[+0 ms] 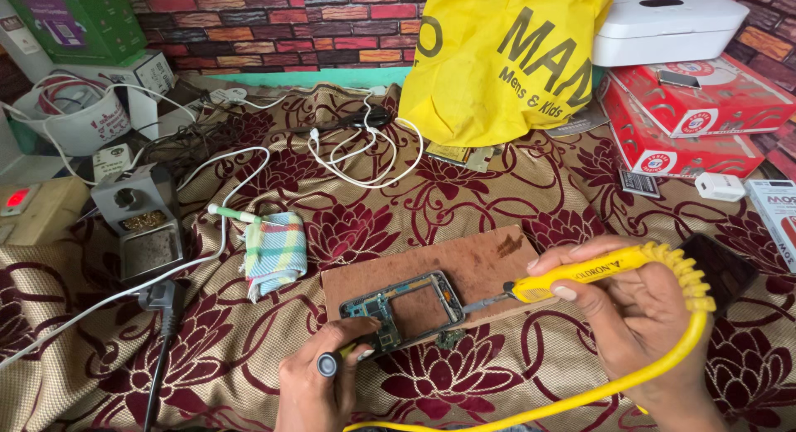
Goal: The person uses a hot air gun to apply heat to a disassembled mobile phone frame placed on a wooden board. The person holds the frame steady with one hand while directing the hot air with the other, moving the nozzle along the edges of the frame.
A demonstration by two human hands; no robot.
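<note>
An opened phone frame with its circuit board [405, 306] lies on a brown wooden board [477, 262] over the patterned cloth. My right hand [634, 316] grips a yellow soldering iron [580, 274], whose metal tip reaches the frame's right edge. A coiled yellow cord [688, 274] runs from the iron around my wrist. My left hand [319, 382] holds a thin dark tool [340, 357] against the frame's lower left corner.
A folded checked cloth [274, 251] with a green-tipped tool lies left of the board. A grey iron stand [141, 225] and black plug [163, 298] sit at left. White earphones [365, 150], a yellow bag [506, 59], red boxes [696, 109] and a dark phone [721, 266] lie around.
</note>
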